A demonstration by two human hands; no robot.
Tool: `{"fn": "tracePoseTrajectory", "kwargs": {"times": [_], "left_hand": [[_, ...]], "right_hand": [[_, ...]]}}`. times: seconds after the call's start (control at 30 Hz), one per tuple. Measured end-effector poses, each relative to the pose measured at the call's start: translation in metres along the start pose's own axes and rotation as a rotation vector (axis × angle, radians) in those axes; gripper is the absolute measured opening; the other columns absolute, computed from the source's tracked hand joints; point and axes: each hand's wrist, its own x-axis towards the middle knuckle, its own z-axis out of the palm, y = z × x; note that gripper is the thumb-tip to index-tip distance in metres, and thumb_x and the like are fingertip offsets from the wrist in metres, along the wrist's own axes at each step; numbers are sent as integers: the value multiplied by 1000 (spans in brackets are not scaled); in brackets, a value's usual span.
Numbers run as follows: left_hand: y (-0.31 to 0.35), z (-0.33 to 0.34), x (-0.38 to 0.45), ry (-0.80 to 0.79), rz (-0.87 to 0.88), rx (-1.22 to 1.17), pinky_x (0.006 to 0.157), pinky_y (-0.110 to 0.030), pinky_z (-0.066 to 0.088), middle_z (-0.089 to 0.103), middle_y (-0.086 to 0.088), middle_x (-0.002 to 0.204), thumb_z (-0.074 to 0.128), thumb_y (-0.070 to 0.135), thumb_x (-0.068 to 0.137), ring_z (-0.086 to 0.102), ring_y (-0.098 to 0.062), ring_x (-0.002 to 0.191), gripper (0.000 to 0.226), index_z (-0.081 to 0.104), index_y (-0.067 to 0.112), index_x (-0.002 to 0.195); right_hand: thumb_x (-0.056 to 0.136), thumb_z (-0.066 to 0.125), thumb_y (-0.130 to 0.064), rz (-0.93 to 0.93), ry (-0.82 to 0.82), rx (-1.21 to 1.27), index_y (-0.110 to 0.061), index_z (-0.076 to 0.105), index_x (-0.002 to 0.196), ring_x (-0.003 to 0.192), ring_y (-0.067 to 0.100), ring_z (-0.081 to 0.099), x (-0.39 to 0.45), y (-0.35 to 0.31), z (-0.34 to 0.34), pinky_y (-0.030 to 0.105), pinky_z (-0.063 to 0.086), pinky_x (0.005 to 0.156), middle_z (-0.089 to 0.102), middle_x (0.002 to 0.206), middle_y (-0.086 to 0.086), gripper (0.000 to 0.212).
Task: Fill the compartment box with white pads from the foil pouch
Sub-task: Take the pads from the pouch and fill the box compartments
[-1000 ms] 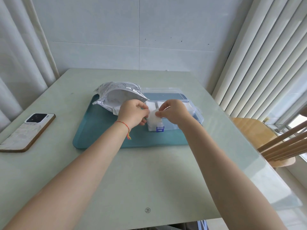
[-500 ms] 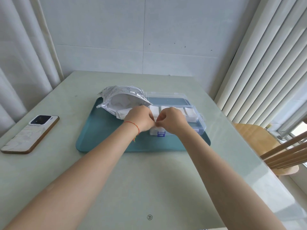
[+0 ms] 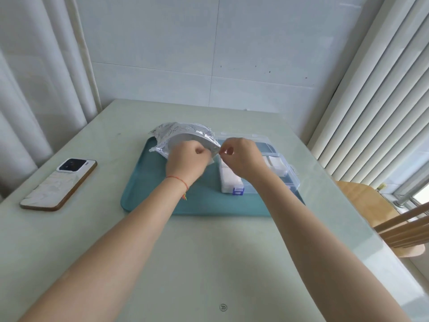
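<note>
Change: we have lifted both hands off the front of the compartment box [image 3: 257, 180] and brought them up and left to the mouth of the foil pouch [image 3: 183, 137]; our head has tipped back too, so the tray sits lower in view.
Pads: the white pads [image 3: 228, 180] look thin, soft and nearly weightless; we judge they bend and cling together, so a light pinch at one edge should peel off a single one.
Pouch: crinkly, slippery foil, limp and wide open at the side facing the box; we think it needs steadying at the rim or it slides on the teal tray [image 3: 144, 191].
Box: clear stiff plastic, lid laid back, resting on the tray to the right of the pouch; its front left row is packed with pads, and more lie in the far right cells.
Left hand: our left hand [image 3: 185, 159] is curled knuckles-up at the pouch opening; we cannot tell whether it grips the rim or a pad.
Right hand: our right hand [image 3: 241, 156] hovers above the box's left end, thumb and forefinger pinched on something small and pale at the pouch's edge.
Surface: a phone [image 3: 59, 184] lies well to the left.
</note>
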Motion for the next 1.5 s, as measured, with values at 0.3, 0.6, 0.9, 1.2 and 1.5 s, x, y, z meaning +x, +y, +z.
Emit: {"fn": "tracePoseTrajectory", "kwargs": {"times": [0.3, 0.6, 0.9, 1.2, 1.5], "left_hand": [[-49, -42, -6, -111, -366, -178, 42, -21, 43, 68, -8, 57, 51, 22, 86, 57, -21, 40, 30, 70, 1, 78], [-53, -45, -1, -173, -406, -272, 42, -20, 39, 69, -7, 57, 48, 20, 87, 54, -20, 38, 26, 67, 2, 86], [-38, -51, -5, -56, -325, -481, 45, -23, 45, 66, -7, 64, 46, 22, 91, 58, -21, 47, 26, 67, 8, 83], [-3, -27, -9, -219, -349, -915, 63, -30, 55, 67, -4, 84, 60, 24, 96, 64, -20, 77, 12, 68, 16, 92], [6, -1, -12, -180, -484, -1110, 51, -22, 54, 70, -1, 99, 57, 30, 98, 68, -14, 80, 19, 65, 19, 112]], "right_hand": [[73, 81, -43, -182, -307, -340, -26, 47, 136, 109, 25, 58, 20, -51, 51, 34, 48, 85, 53, 128, 1, 74], [98, 45, -27, -104, -250, -283, -12, 66, 104, 100, 29, 61, 27, -55, 48, 33, 49, 77, 66, 105, 5, 27], [94, 58, -19, 21, 59, 470, 0, 53, 72, 57, 16, 32, 16, -47, 24, 28, 24, 52, 39, 58, -2, 29], [89, 70, -20, 167, -233, 841, -6, 66, 92, 42, 16, 29, -8, -23, 3, 24, 23, 43, 49, 51, -3, 15], [83, 75, -16, 280, -183, 706, -8, 68, 85, 41, 12, 31, -23, 6, -14, 20, 28, 43, 54, 50, -8, 11]]}}
